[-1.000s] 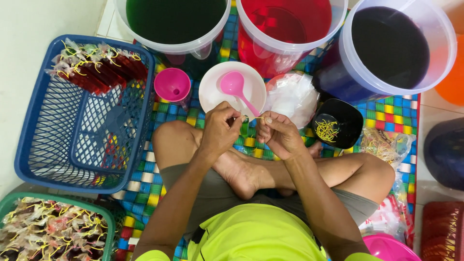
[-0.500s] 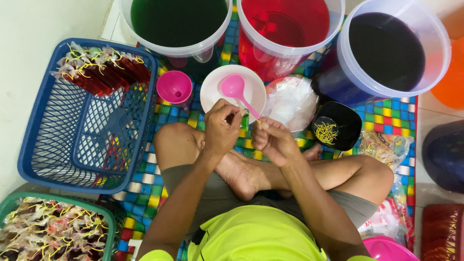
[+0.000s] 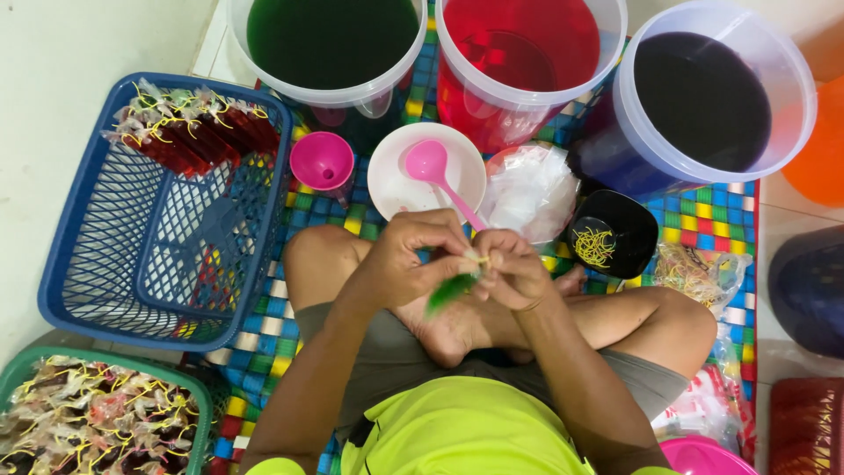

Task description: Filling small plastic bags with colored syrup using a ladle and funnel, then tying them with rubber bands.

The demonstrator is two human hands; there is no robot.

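Three buckets [image 3: 327,44] of coloured liquid, two baskets [image 3: 158,220] beside them (one blue, one green), one pink funnel [image 3: 323,160], one pink ladle [image 3: 437,174].

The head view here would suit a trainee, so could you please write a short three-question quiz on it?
1. True or false: the blue basket holds red filled packets along its far edge.
2. Which colour is the liquid in the small bag pinched between the left hand and the right hand? A red, B green, C dark purple.
3. What lies in the white bowl?

Key: 1 true. 2 B, green. 3 A pink ladle.
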